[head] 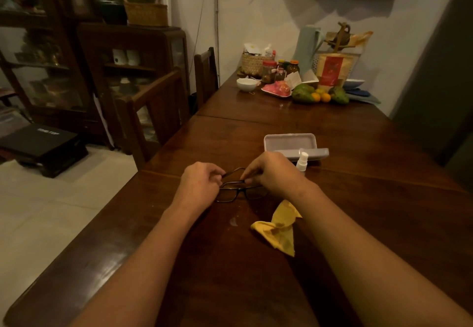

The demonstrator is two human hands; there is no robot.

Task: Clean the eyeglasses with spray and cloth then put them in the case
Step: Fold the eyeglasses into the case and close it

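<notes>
Left hand [202, 182]: fingers curled and pinched on the left end of the eyeglasses; the fingertips themselves are tucked under the knuckles and cannot be seen.
Right hand [272, 173]: closed on the right side of the frame, thumb and forefinger pinching a temple arm near the hinge; the back of the hand hides the frame's right end.
Eyeglasses [239, 191]: dark-rimmed, between the two hands over the middle of the tabletop [230, 275], lenses toward the camera; one temple arm shows as a thin line arching between the hands. Whether the frame rests on the wood or is lifted just off it cannot be told in this dim light.
Cloth [280, 229]: yellow, crumpled, lying on the tabletop just nearer the camera than the right wrist, apart from the glasses.
Spray bottle [302, 161]: small, white-capped, upright just beyond the right hand; its lower body is partly hidden by the hand.
Case [291, 145]: grey, open, lid raised, standing behind the bottle; the bottle and the right hand cover part of its front edge, and its inside is hard to make out.
Wet mark [233, 221]: a small pale smear on the wood left of the cloth.
Far end: bowl [246, 84], jars and fruit, blurred and small.
</notes>
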